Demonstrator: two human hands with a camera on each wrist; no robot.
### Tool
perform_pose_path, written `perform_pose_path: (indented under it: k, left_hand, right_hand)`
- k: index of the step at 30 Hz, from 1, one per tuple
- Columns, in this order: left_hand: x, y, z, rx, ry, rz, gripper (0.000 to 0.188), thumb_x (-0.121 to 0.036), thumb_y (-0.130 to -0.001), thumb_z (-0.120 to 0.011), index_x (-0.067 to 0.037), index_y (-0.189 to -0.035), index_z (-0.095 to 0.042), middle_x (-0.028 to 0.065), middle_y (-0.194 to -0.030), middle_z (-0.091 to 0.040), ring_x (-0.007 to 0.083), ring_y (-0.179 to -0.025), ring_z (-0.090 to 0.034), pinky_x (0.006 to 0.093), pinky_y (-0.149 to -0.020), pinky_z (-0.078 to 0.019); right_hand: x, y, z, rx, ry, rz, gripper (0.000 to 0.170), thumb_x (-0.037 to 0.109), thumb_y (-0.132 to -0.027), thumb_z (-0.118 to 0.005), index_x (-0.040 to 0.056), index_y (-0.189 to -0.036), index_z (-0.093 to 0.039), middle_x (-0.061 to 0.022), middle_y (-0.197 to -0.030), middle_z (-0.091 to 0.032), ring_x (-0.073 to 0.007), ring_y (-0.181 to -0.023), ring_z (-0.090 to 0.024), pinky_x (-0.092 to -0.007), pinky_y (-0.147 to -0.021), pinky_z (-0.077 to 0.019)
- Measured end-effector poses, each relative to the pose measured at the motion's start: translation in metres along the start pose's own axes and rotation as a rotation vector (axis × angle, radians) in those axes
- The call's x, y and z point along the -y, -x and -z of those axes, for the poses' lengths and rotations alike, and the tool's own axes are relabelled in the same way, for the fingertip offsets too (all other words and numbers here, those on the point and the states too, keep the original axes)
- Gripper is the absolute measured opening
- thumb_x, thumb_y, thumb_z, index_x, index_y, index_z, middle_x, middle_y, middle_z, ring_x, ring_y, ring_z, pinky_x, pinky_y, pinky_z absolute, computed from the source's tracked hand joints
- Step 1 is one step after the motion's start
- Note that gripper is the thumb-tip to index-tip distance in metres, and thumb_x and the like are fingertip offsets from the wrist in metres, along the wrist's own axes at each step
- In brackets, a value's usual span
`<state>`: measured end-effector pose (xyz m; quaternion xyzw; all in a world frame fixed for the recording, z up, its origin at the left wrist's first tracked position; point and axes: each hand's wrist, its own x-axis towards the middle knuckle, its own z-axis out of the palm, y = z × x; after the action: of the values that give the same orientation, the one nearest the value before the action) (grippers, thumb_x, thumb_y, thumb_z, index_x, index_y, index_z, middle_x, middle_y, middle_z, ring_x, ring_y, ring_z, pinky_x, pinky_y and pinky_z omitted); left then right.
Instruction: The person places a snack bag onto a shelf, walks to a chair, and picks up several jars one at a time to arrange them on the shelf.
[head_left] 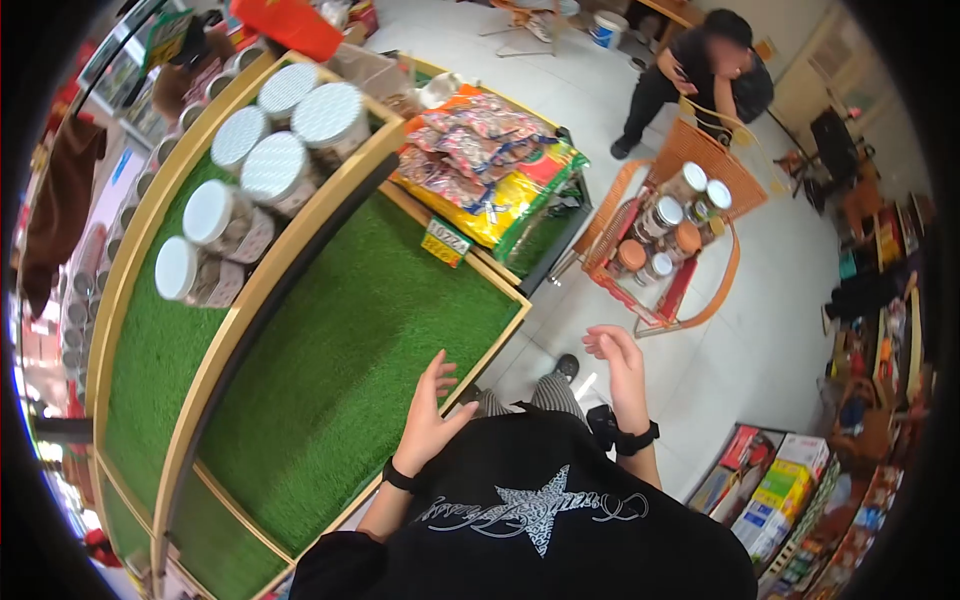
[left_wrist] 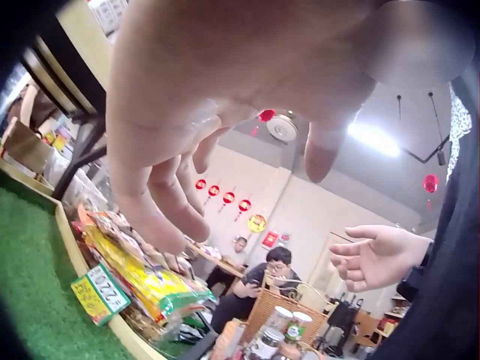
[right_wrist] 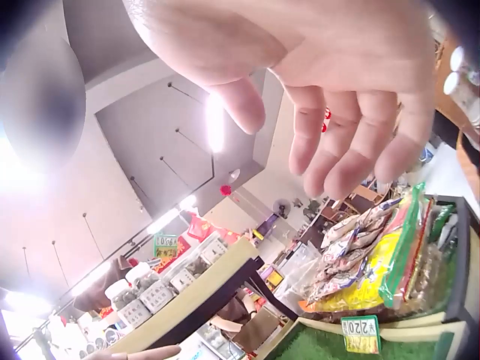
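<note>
Both hands hang in the air in front of the person's body and hold nothing. The left hand (head_left: 430,418), fingers spread and relaxed, is over the near edge of the green turf-lined shelf (head_left: 360,300). Over the tiled floor, the right hand (head_left: 624,372) is turned palm inward, its fingers loosely bent. Beyond it stands a wicker basket cart (head_left: 712,163) holding several lidded jars (head_left: 660,215). Plastic packets (head_left: 465,140) are piled on a yellow bag (head_left: 470,212) past the shelf's far end, behind a price tag (head_left: 446,243).
Several white-lidded jars (head_left: 275,165) line the raised upper shelf at the left, edged by a wooden rail (head_left: 225,350). Another person (head_left: 690,85) sits past the cart. Boxes (head_left: 785,490) are stacked low at the right, beside loaded shelves.
</note>
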<state>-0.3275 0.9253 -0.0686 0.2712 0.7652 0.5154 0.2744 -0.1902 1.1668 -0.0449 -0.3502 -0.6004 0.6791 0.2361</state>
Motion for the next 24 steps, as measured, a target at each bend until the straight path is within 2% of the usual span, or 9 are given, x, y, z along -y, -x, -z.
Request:
perform_pose_path:
  k: [3, 6, 8, 10, 12, 14, 17, 22, 24]
  left_hand:
    - [-0.020, -0.018, -0.017, 0.049, -0.045, -0.034, 0.086, -0.018, -0.074, -0.074, -0.005, -0.142, -0.023, 0.0165, -0.128, -0.046, 0.0260, -0.109, -0.053, 0.0377, -0.093, -0.0432]
    - [-0.044, -0.040, -0.046, 0.079, -0.112, -0.100, 0.084, -0.013, -0.075, -0.071, -0.006, -0.143, -0.022, 0.0152, -0.128, -0.048, 0.0247, -0.108, -0.053, 0.0379, -0.092, -0.0429]
    - [-0.057, -0.054, -0.073, 0.067, -0.114, -0.132, 0.085, -0.014, -0.074, -0.073, -0.005, -0.142, -0.024, 0.0164, -0.126, -0.048, 0.0251, -0.108, -0.053, 0.0373, -0.091, -0.0431]
    - [-0.074, -0.063, -0.106, 0.089, -0.112, -0.167, 0.084, -0.013, -0.074, -0.071, -0.004, -0.142, -0.024, 0.0163, -0.125, -0.049, 0.0245, -0.107, -0.054, 0.0367, -0.091, -0.0428]
    - [-0.083, -0.072, -0.143, 0.112, 0.000, -0.182, 0.083, -0.012, -0.074, -0.071, -0.004, -0.142, -0.023, 0.0158, -0.125, -0.049, 0.0239, -0.106, -0.054, 0.0362, -0.091, -0.0428]
    - [-0.087, -0.077, -0.177, 0.142, 0.013, -0.200, 0.084, -0.012, -0.075, -0.071, -0.003, -0.142, -0.023, 0.0157, -0.125, -0.049, 0.0237, -0.105, -0.054, 0.0355, -0.090, -0.0431]
    - [-0.102, -0.084, -0.221, 0.217, -0.003, -0.213, 0.083, -0.013, -0.075, -0.071, -0.003, -0.142, -0.023, 0.0159, -0.123, -0.051, 0.0235, -0.102, -0.056, 0.0345, -0.089, -0.0434]
    - [-0.120, -0.093, -0.273, 0.284, 0.027, -0.227, 0.082, -0.013, -0.076, -0.071, -0.003, -0.142, -0.024, 0.0159, -0.123, -0.051, 0.0238, -0.102, -0.055, 0.0351, -0.089, -0.0431]
    - [-0.126, -0.098, -0.285, 0.332, -0.047, -0.221, 0.081, -0.008, -0.075, -0.069, -0.006, -0.143, -0.024, 0.0128, -0.124, -0.051, 0.0206, -0.105, -0.054, 0.0336, -0.090, -0.0427]
  right_hand:
    - [0.004, -0.009, 0.010, 0.146, 0.170, 0.150, 0.019, 0.010, -0.088, -0.057, 0.0009, -0.103, -0.060, -0.0056, -0.092, -0.063, -0.0144, -0.087, -0.058, -0.0276, -0.080, -0.0453]
    - [0.020, -0.013, 0.033, 0.246, 0.207, 0.234, 0.021, 0.010, -0.086, -0.058, 0.0002, -0.104, -0.059, -0.0073, -0.093, -0.062, -0.0162, -0.088, -0.058, -0.0289, -0.080, -0.0457]
    - [0.024, -0.012, 0.061, 0.219, 0.230, 0.245, 0.022, 0.011, -0.086, -0.058, -0.0002, -0.104, -0.059, -0.0094, -0.094, -0.062, -0.0187, -0.088, -0.059, -0.0307, -0.080, -0.0461]
    - [0.027, -0.010, 0.093, 0.254, 0.300, 0.224, 0.021, 0.007, -0.086, -0.058, 0.0009, -0.106, -0.060, -0.0083, -0.099, -0.063, -0.0161, -0.091, -0.058, -0.0296, -0.084, -0.0446]
    - [0.024, -0.007, 0.128, 0.208, 0.325, 0.220, 0.021, 0.007, -0.086, -0.058, 0.0007, -0.105, -0.060, -0.0084, -0.098, -0.063, -0.0164, -0.090, -0.059, -0.0294, -0.083, -0.0450]
    - [0.021, -0.003, 0.164, 0.088, 0.368, 0.199, 0.021, 0.011, -0.085, -0.059, -0.0001, -0.102, -0.059, -0.0111, -0.092, -0.062, -0.0209, -0.086, -0.060, -0.0313, -0.079, -0.0467]
    - [0.021, 0.001, 0.209, 0.017, 0.347, 0.201, 0.020, 0.010, -0.084, -0.059, -0.0005, -0.102, -0.060, -0.0111, -0.091, -0.062, -0.0202, -0.085, -0.060, -0.0306, -0.078, -0.0468]
    - [0.026, 0.009, 0.255, -0.057, 0.352, 0.191, 0.020, 0.009, -0.084, -0.059, -0.0007, -0.101, -0.060, -0.0110, -0.093, -0.063, -0.0199, -0.085, -0.060, -0.0302, -0.078, -0.0468]
    - [0.024, 0.013, 0.267, -0.060, 0.345, 0.187, 0.021, 0.010, -0.084, -0.059, -0.0003, -0.102, -0.059, -0.0108, -0.094, -0.063, -0.0201, -0.084, -0.060, -0.0305, -0.079, -0.0468]
